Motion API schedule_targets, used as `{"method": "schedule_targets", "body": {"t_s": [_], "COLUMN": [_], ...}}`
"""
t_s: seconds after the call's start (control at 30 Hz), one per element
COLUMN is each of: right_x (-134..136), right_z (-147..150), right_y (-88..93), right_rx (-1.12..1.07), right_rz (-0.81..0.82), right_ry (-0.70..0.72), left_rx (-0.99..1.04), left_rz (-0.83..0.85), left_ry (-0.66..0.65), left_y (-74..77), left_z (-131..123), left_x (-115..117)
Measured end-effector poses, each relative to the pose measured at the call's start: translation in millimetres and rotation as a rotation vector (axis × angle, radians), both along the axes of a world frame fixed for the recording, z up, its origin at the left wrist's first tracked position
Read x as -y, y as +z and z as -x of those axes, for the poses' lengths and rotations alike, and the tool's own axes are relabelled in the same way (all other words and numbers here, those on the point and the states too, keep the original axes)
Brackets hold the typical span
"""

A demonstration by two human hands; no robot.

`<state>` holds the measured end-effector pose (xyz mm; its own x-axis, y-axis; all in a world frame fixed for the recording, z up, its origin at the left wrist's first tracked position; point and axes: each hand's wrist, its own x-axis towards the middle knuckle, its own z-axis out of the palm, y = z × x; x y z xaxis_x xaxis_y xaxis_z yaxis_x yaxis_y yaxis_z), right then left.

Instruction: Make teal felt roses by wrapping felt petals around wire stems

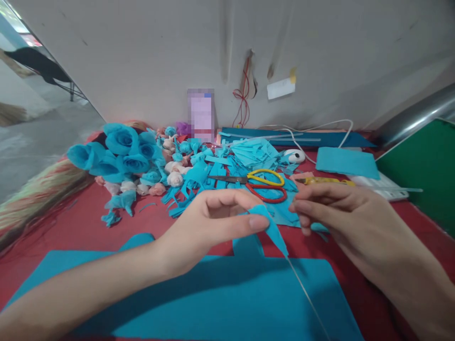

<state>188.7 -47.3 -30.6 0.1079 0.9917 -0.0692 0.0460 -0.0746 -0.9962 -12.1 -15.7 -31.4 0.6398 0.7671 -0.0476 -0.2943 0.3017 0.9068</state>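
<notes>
My left hand (220, 218) pinches a small rolled piece of blue crepe paper (277, 237) between thumb and fingers. The paper narrows to a point around a thin pale wire stem (307, 294), which slants down to the right. To the right of the paper is my right hand (337, 206), its thumb and fingertips pressed together; I cannot make out anything in them. Beneath both hands lies a large blue paper sheet (213, 298). Scissors (245, 180) with one yellow and one red handle rest just beyond the hands, on blue paper scraps.
Large blue paper roses (122, 139) and smaller pink and blue flowers (175, 179) fill the back left of the red table (149, 222). Blue paper strips (254, 154) are heaped mid-back. A yellow-handled cutter (329, 181) and folded blue paper (346, 162) lie at right. A phone (202, 113) leans on the wall.
</notes>
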Motion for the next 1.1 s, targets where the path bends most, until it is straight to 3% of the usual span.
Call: {"method": "schedule_targets", "body": {"t_s": [0.2, 0.37, 0.47, 0.57, 0.7, 0.87, 1.1], "right_x": [-3.2, -8.2, -9.2, -3.1, 11.2, 20.1, 21.9], "right_z": [-4.4, -7.6, -8.0, -3.6, 7.8, 18.1, 20.1], "right_y": [-1.3, -7.7, -7.3, -0.4, 7.8, 7.0, 9.9], "right_rx": [0.229, 0.616, 0.697, 0.61, 0.256, -0.047, -0.219], "right_rz": [-0.031, -0.146, -0.216, -0.179, 0.076, 0.28, 0.353], "right_ry": [-0.023, -0.168, -0.158, 0.005, 0.296, 0.392, 0.43], "left_rx": [-0.019, -0.027, -0.014, -0.033, -0.076, -0.076, -0.067], "left_rz": [-0.108, -0.126, -0.169, -0.199, -0.21, -0.211, -0.223], "left_ry": [-0.013, -0.014, -0.013, -0.004, 0.002, -0.026, -0.068], "left_y": [-1.4, -1.2, -1.2, -1.5, -2.0, -1.1, -0.6], "left_z": [-0.4, 0.6, 0.4, -0.6, -1.7, -2.0, -2.4], "left_x": [-0.8, -1.3, -1.3, -1.0, -0.7, 1.2, 1.2]}}
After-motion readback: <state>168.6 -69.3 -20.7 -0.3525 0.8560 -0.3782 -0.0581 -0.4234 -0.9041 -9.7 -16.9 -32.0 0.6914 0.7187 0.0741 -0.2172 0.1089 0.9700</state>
